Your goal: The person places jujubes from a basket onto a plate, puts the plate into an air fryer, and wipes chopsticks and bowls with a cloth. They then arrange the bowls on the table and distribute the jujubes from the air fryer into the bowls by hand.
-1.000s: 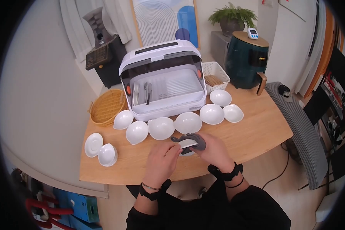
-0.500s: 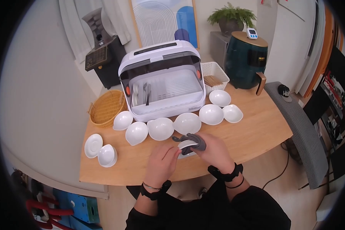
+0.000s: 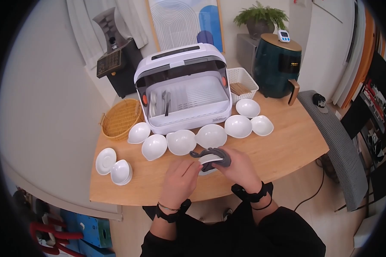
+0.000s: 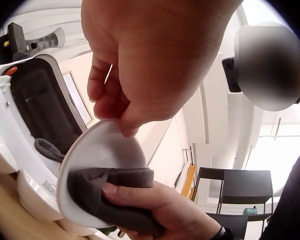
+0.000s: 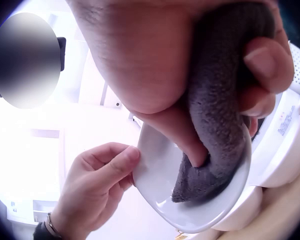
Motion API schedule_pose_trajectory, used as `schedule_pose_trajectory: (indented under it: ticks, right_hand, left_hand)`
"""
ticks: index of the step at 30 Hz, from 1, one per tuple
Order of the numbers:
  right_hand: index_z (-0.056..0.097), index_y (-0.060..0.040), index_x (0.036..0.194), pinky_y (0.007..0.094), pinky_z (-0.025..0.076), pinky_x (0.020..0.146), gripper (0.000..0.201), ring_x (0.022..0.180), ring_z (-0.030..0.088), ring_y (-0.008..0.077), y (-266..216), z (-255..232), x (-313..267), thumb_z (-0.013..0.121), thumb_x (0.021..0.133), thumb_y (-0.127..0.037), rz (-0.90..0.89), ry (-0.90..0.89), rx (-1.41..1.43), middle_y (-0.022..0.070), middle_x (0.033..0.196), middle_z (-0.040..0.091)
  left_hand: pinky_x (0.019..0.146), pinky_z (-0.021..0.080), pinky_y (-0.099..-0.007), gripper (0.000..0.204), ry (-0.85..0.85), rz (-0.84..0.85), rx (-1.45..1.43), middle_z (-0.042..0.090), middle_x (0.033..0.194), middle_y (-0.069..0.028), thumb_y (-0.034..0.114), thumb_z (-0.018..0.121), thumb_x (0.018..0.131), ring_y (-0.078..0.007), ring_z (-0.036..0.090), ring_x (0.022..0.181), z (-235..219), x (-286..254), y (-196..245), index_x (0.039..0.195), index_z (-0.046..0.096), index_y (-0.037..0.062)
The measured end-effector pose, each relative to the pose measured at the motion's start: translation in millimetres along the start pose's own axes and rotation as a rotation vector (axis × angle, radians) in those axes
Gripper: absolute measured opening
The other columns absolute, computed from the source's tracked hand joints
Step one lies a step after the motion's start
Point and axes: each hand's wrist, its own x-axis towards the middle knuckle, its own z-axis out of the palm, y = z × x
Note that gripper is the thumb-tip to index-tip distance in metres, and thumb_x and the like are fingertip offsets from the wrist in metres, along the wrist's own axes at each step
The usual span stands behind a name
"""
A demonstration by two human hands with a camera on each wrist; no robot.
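My left hand [image 3: 182, 173] pinches the rim of a small white dish [image 3: 208, 162] just above the wooden table [image 3: 283, 150]. My right hand [image 3: 238, 165] grips a grey cloth [image 3: 210, 153] and presses it into the dish. In the left wrist view the cloth [image 4: 115, 192] lies folded over the dish [image 4: 95, 160], with the left fingertips [image 4: 127, 127] on the upper rim. In the right wrist view the cloth [image 5: 220, 125] fills the dish [image 5: 190, 200], and the left thumb and fingers [image 5: 110, 165] clasp its edge.
A row of white bowls [image 3: 181, 142] lies in front of an open white dish cabinet [image 3: 184, 88]. A wicker basket [image 3: 119, 119] and two more white dishes [image 3: 113, 167] sit at the left. A white slotted basket [image 3: 241, 83] and a dark green air fryer [image 3: 276, 64] stand at the back right.
Both hands stay on the dish, and the cloth has shifted slightly over it. The view has moved a little.
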Motion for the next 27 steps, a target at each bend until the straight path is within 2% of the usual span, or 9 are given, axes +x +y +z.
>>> schedule_pose_trajectory:
  ticks: [4, 7, 13, 18, 19, 20, 21, 23, 27]
  right_hand:
    - [0.065, -0.0066, 0.11, 0.0397, 0.052, 0.075, 0.039, 0.088, 0.065, 0.0355, -8, 7, -3, 0.078, 0.073, -0.008, -0.018, -0.083, -0.205, 0.0139, 0.091, 0.069]
    - [0.064, -0.0095, 0.111, 0.0416, 0.052, 0.074, 0.034, 0.088, 0.066, 0.036, -4, 10, -2, 0.075, 0.079, -0.016, -0.035, -0.119, -0.106, 0.0153, 0.094, 0.069]
    - [0.063, -0.0047, 0.113, 0.0372, 0.053, 0.079, 0.039, 0.091, 0.068, 0.0331, 12, -2, 1, 0.078, 0.079, -0.015, 0.018, -0.015, 0.164, 0.0154, 0.098, 0.07]
    - [0.063, -0.0013, 0.114, 0.0332, 0.053, 0.082, 0.041, 0.092, 0.07, 0.0263, 20, -2, 1, 0.08, 0.079, -0.013, 0.027, 0.021, 0.198, 0.0145, 0.099, 0.072]
    - [0.062, 0.0006, 0.116, 0.0315, 0.053, 0.084, 0.042, 0.094, 0.069, 0.0218, 29, 3, 0, 0.08, 0.08, -0.012, 0.052, 0.147, 0.337, 0.0129, 0.1, 0.072]
    - [0.06, 0.0025, 0.118, 0.0299, 0.052, 0.086, 0.043, 0.095, 0.068, 0.0174, 34, 5, -1, 0.079, 0.082, -0.011, 0.078, 0.274, 0.475, 0.0114, 0.102, 0.072]
    - [0.06, 0.0025, 0.118, 0.0299, 0.052, 0.086, 0.043, 0.095, 0.068, 0.0174, 33, 1, -1, 0.079, 0.082, -0.011, 0.08, 0.275, 0.475, 0.0114, 0.102, 0.072]
    - [0.057, 0.0056, 0.122, 0.028, 0.051, 0.089, 0.046, 0.1, 0.064, 0.0134, 31, -14, -3, 0.078, 0.084, -0.008, 0.016, 0.464, 0.594, 0.0094, 0.109, 0.069]
    - [0.056, 0.005, 0.122, 0.0281, 0.048, 0.093, 0.041, 0.104, 0.061, 0.0145, 38, -36, -9, 0.073, 0.087, -0.007, -0.016, 0.577, 0.581, 0.0085, 0.113, 0.065]
  left_hand:
    - [0.073, 0.048, -0.0359, 0.017, -0.117, 0.07, -0.001, 0.061, 0.087, -0.0069, 0.005, 0.073, 0.078, -0.0262, 0.059, 0.08, 7, 9, 3, 0.092, 0.065, 0.0027]
    - [0.074, 0.049, -0.0366, 0.015, -0.137, 0.15, -0.042, 0.062, 0.088, -0.0072, 0.006, 0.071, 0.08, -0.0256, 0.06, 0.082, 17, 13, 2, 0.093, 0.065, 0.0025]
    - [0.068, 0.051, -0.0397, 0.012, 0.018, -0.122, -0.2, 0.064, 0.09, -0.01, 0.011, 0.068, 0.087, -0.0292, 0.063, 0.081, 21, -4, -11, 0.096, 0.066, 0.0032]
    - [0.052, 0.05, -0.0293, 0.016, -0.123, -0.414, -0.276, 0.065, 0.071, -0.0124, 0.014, 0.063, 0.094, -0.0208, 0.065, 0.055, 37, -24, -13, 0.099, 0.067, -0.0006]
    - [0.052, 0.05, -0.0293, 0.016, -0.126, -0.413, -0.276, 0.065, 0.071, -0.0124, 0.014, 0.063, 0.094, -0.0208, 0.065, 0.055, 36, -22, -10, 0.099, 0.067, -0.0006]
    - [0.051, 0.051, -0.0304, 0.017, -0.201, -0.576, -0.421, 0.067, 0.071, -0.013, 0.014, 0.062, 0.095, -0.0214, 0.067, 0.055, 34, -17, -7, 0.099, 0.066, -0.0017]
    - [0.051, 0.051, -0.0314, 0.019, -0.277, -0.739, -0.567, 0.068, 0.071, -0.0137, 0.015, 0.061, 0.095, -0.022, 0.069, 0.056, 32, -14, -3, 0.098, 0.065, -0.0027]
    - [0.05, 0.052, -0.03, 0.02, -0.309, -0.797, -0.651, 0.068, 0.07, -0.0128, 0.016, 0.059, 0.096, -0.0197, 0.069, 0.055, 50, -20, -7, 0.098, 0.065, -0.0036]
    - [0.052, 0.053, -0.0279, 0.023, -0.458, -0.832, -0.784, 0.068, 0.07, -0.0095, 0.016, 0.056, 0.097, -0.0166, 0.068, 0.055, 93, -28, -7, 0.103, 0.064, -0.0043]
